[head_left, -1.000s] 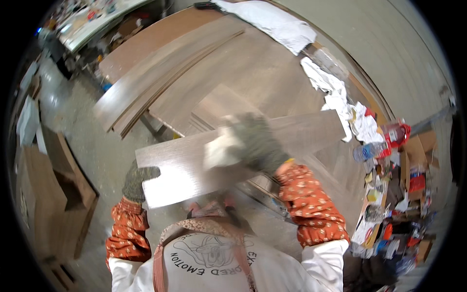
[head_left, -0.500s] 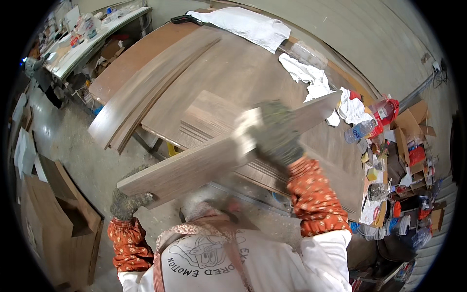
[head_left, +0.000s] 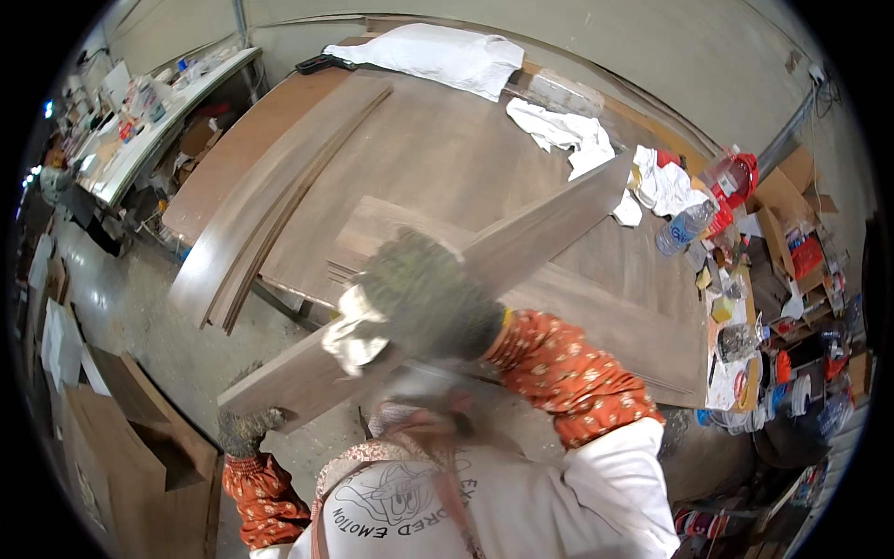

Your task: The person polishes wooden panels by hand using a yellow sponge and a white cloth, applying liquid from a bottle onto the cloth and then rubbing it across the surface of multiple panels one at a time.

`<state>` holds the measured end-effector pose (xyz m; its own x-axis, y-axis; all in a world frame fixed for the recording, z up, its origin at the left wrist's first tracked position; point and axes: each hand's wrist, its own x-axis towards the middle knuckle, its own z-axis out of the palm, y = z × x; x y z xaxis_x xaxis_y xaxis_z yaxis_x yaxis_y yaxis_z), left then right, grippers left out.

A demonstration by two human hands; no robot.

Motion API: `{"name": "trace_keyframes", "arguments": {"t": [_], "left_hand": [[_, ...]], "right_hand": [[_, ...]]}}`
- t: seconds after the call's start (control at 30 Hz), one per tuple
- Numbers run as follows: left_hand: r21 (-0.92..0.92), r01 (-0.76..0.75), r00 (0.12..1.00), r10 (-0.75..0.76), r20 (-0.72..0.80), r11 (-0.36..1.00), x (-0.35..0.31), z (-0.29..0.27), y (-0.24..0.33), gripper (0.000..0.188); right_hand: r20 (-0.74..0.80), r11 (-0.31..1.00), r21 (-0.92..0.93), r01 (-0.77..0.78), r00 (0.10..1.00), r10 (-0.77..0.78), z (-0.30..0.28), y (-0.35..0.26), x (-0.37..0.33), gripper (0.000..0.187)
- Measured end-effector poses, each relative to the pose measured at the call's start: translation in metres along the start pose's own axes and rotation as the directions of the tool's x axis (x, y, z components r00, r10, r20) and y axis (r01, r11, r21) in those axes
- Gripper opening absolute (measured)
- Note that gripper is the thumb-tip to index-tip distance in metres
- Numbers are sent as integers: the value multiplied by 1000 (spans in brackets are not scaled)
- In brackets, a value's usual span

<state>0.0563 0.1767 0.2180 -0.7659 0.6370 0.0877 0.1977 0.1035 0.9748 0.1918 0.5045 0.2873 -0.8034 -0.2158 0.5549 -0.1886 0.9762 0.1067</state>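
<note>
A long wood-grain plank [head_left: 557, 216] slants from lower left to upper right in front of me. My left hand [head_left: 250, 430], in a dark mottled glove, is closed around its lower left end. Its far end reaches over the worktable, beside the white cloths. Blurred by motion, my gloved right hand [head_left: 424, 296] presses a crumpled white cloth [head_left: 356, 334] against the plank's face, left of the middle. The fingers of this hand are partly hidden. Orange patterned sleeve covers are on both forearms.
Under the plank stands a worktable [head_left: 438, 140] bearing more wood-grain boards. Long narrow strips [head_left: 279, 196] overhang its left side. White cloths [head_left: 563, 130], a water bottle [head_left: 684, 228] and clutter line the right. Brown panels [head_left: 121, 466] lean at lower left. A person [head_left: 79, 210] stands far left.
My right hand has slid the white cloth down and left along the plank, toward my left hand. The left hand keeps its hold on the plank's end. The view has shifted slightly.
</note>
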Motion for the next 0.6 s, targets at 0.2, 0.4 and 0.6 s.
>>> {"name": "trace_keyframes", "arguments": {"t": [0.2,0.4,0.6], "left_hand": [[-47,114,991,-117,-57,992,1,-21,-40,105],[66,77,986,-66,-155,995,-1,-22,-25,105],[22,94,982,-90,-163,995,-13,-25,-36,103]], "right_hand": [[28,956,-211,-202,977,213,-26,147,-106,35],[301,646,-512,-566,586,752,-78,247,-138,41],[-177,674,-647,-357,930,323,-60,307,-177,32]]}}
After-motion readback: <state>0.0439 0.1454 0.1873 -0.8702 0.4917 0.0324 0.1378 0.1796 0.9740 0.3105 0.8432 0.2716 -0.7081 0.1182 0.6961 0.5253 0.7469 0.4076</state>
